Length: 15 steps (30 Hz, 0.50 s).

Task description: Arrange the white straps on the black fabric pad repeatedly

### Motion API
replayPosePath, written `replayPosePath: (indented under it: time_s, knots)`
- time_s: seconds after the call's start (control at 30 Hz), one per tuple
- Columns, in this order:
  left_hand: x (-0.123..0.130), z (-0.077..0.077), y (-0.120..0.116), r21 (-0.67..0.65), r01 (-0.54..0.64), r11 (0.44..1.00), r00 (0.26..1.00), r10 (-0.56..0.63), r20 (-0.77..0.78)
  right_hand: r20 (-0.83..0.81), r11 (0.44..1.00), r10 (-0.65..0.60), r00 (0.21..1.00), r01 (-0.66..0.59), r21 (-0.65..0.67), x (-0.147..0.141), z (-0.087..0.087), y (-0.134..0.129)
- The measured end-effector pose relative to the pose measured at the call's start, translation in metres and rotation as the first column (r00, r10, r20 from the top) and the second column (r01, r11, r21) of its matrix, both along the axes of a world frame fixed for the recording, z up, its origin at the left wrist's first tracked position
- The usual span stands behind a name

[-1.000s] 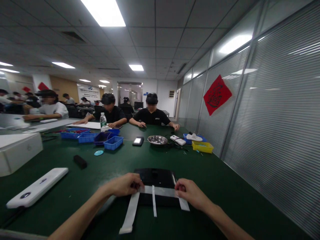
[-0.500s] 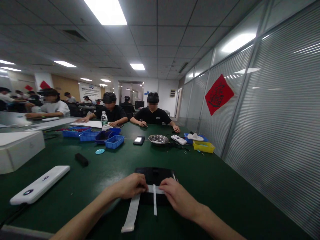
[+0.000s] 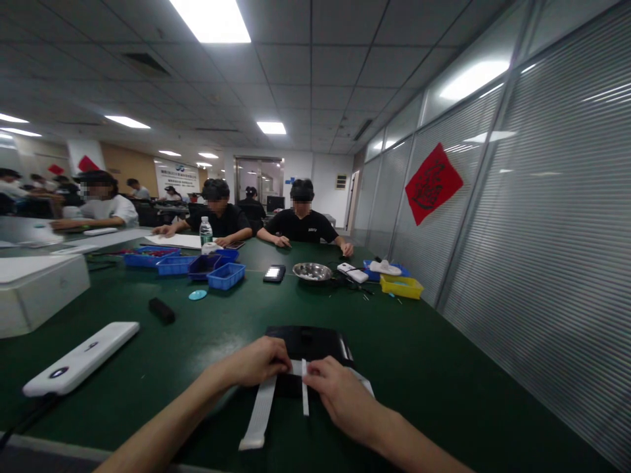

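White band across a black case

A flat, dark case (image 3: 308,340) with a glossy right edge lies on the green bench (image 3: 217,325). Across it runs a pale, ribbed band (image 3: 261,414), partly hidden; its left length angles toward the near side, ending in a thicker tab, and a short piece shows at right. A narrow white strip (image 3: 305,397) crosses the band's middle, reaching past the case's near edge.

There are two hands (image 3: 263,361), one flat black case (image 3: 292,337), one narrow white strip (image 3: 304,399), one metal bowl (image 3: 312,278), one yellow tray (image 3: 401,293), one clear bottle (image 3: 206,231), one light-blue disc (image 3: 198,295), one black block (image 3: 162,311), one white box (image 3: 54,299) and three red diamond-shaped hangings (image 3: 434,184).
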State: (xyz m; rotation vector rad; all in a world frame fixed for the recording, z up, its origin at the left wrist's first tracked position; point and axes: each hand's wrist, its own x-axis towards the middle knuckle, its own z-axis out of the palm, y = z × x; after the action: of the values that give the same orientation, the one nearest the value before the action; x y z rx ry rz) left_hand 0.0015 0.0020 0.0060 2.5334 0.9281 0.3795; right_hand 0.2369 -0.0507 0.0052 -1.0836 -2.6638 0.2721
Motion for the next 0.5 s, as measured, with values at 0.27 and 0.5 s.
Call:
replayPosePath:
  time_s: [0.27, 0.5]
  knots:
    - [-0.001, 0.001, -0.001, -0.003, -0.024, 1.0, 1.0, 0.024, -0.011, 0.041, 0.999, 0.026, 0.999, -0.025, -0.026, 0.009, -0.005, -0.01]
    - [0.0, 0.001, -0.001, -0.01, -0.021, 1.0, 1.0, 0.021, 0.001, 0.048, 0.996, 0.079, 0.996, -0.078, -0.032, 0.013, 0.001, -0.014]
